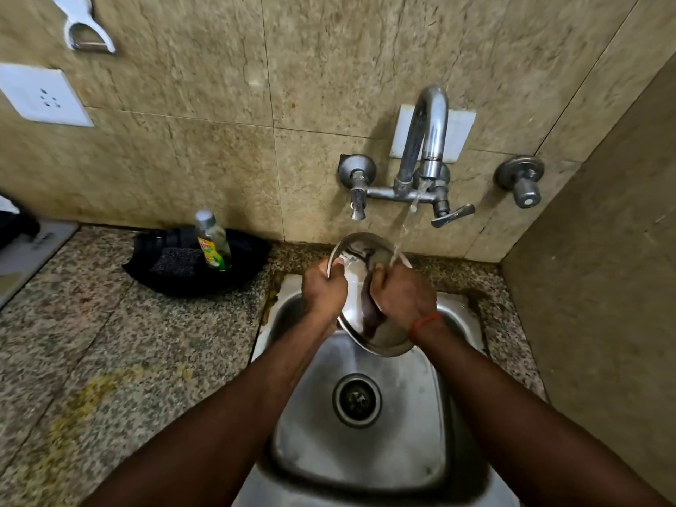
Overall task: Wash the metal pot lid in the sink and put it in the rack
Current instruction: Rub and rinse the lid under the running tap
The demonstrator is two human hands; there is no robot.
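Head view: metal pot lid (369, 287) between both hands.

One lid (369, 250), two hands (323, 287) (402, 294), one sink (365, 451), one tap (428, 140), one bottle (212, 243), one sponge (175, 261), one socket (44, 95).

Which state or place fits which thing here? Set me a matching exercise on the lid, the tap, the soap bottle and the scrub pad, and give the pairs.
Things:
1. metal lid
2. tap
3. soap bottle
4. scrub pad

States or places:
A. lying in the black dish, left of the bottle
B. running, water falling onto the lid's far edge
C. held over the sink by the left hand and right hand
D. standing upright on the counter side, cap on

Pairs: 1-C, 2-B, 3-D, 4-A
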